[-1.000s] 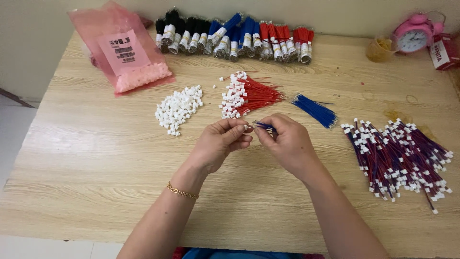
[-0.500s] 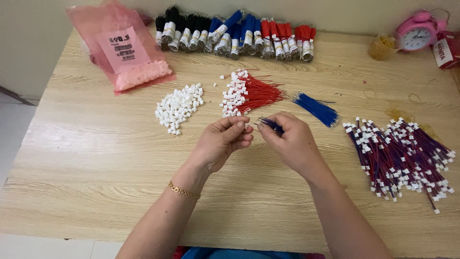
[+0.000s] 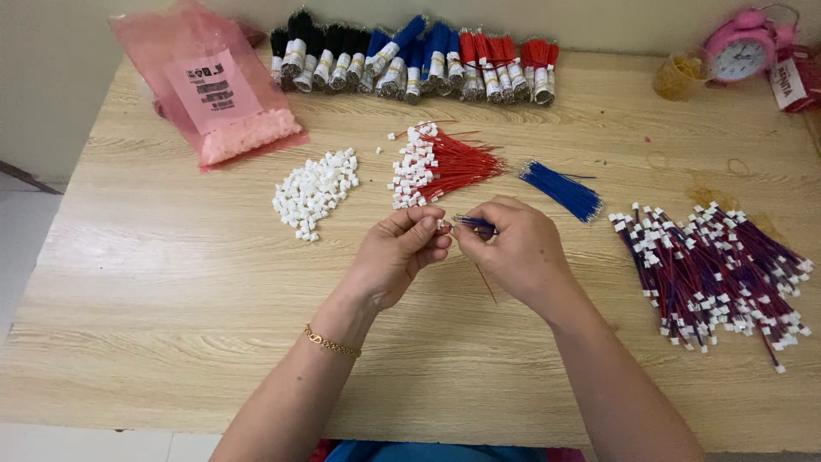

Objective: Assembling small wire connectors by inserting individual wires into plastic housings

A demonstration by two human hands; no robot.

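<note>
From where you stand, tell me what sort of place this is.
Probably a home or small-workshop bench for hand assembly of wire leads: sorted piles of red wires, loose white connectors and finished red-and-blue leads on a wooden table, beside a pink alarm clock.

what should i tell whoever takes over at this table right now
Left hand pinches a small white connector. Right hand holds a blue wire at it; a red wire hangs below.
Done: pile of finished red-and-blue leads at right.
Left: loose white connectors, red wires with connectors, blue wires, bundled wires at the back.
</note>
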